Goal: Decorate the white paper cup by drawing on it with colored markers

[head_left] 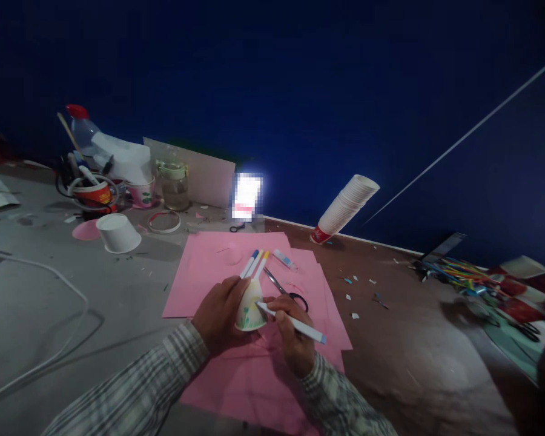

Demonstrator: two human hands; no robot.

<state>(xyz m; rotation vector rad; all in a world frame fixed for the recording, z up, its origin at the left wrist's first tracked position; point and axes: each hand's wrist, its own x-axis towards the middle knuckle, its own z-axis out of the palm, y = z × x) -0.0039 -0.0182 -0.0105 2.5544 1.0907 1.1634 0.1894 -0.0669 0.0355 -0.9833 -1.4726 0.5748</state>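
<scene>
My left hand (218, 307) is wrapped round the far side of a white paper cup (249, 315), which is tilted and bears green and yellow drawing. A white felt-tip pen (302, 327) with a light blue end is gripped in my right hand (294, 336), its tip at the cup's side. Under both hands lie pink paper sheets (200, 260). Just beyond the cup, several markers (258, 261) with blue and yellow ends lie side by side. Scissors (281, 286) with black handles rest to their right, below a small white and blue tube (284, 260).
A tall leaning stack of paper cups (345, 207) stands by the blue wall. At left are an upturned white cup (118, 233), a pen holder (93, 194) and a glass jar (173, 184). A white cable (68, 290) runs along the left. Colourful strands (463, 272) lie at right.
</scene>
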